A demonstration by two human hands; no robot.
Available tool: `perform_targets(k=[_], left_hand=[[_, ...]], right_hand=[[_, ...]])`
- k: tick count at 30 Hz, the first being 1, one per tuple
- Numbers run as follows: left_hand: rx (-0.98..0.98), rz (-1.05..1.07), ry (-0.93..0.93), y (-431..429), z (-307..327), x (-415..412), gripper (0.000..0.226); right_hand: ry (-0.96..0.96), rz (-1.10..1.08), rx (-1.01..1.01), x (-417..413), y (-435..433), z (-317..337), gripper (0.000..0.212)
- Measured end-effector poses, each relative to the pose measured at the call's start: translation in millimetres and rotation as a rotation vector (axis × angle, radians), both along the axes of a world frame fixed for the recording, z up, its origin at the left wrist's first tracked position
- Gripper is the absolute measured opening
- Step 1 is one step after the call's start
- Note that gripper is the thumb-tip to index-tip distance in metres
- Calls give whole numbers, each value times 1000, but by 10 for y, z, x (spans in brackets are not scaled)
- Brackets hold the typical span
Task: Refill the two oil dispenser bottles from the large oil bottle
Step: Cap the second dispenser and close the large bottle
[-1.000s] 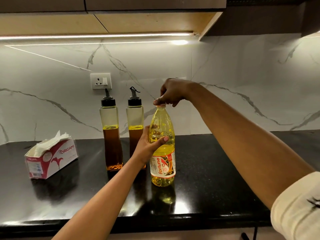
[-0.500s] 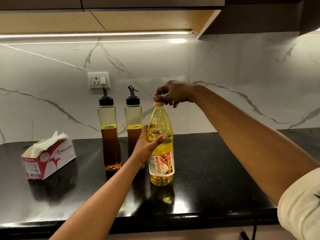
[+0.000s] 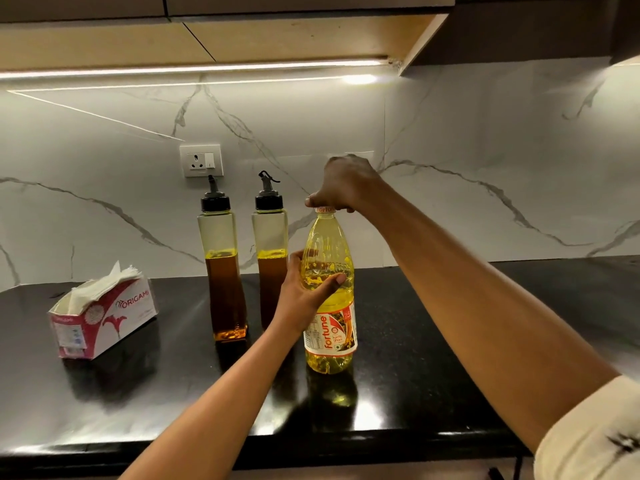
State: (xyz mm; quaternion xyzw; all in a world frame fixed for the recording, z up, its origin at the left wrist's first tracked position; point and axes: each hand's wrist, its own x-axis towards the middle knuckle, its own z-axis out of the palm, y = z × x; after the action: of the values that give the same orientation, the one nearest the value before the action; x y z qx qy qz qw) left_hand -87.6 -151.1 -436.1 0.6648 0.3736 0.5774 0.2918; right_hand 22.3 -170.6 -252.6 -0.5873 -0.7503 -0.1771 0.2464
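The large oil bottle (image 3: pixel 330 317), clear plastic with yellow oil and a red-and-white label, stands upright on the black counter (image 3: pixel 433 358). My left hand (image 3: pixel 304 292) grips its body from the left, thumb across the front. My right hand (image 3: pixel 341 187) reaches over from the right and its fingers curl round the cap (image 3: pixel 325 209) on top. To the left stand two square dispenser bottles with black spout caps, the left dispenser (image 3: pixel 221 268) and the right dispenser (image 3: pixel 270 251), each about half full of brown oil.
A pink-and-white tissue box (image 3: pixel 104 323) sits on the counter at the left. A wall socket (image 3: pixel 201 160) is mounted on the marble backsplash behind the dispensers. Wooden cabinets with a light strip hang overhead. The counter's front edge runs below my arms.
My right hand has turned on the cap and now covers it more fully from above. The left hand's grip and the bottle's place are unchanged.
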Motion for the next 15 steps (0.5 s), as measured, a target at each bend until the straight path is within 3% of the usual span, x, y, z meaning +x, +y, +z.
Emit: perform_targets(k=[6,10,15], left_hand=[[-15,-5,0,-14,4,3,88],[-28,-7,-1,-28,17,-9,94],[-87,-108,43,-41,-7,-93,114]], right_hand=[[84,-89,-63,-49,25,52,48],[157,-29,-94,2,18,-13,54],[505,233,-268,268,-160,-348,58]])
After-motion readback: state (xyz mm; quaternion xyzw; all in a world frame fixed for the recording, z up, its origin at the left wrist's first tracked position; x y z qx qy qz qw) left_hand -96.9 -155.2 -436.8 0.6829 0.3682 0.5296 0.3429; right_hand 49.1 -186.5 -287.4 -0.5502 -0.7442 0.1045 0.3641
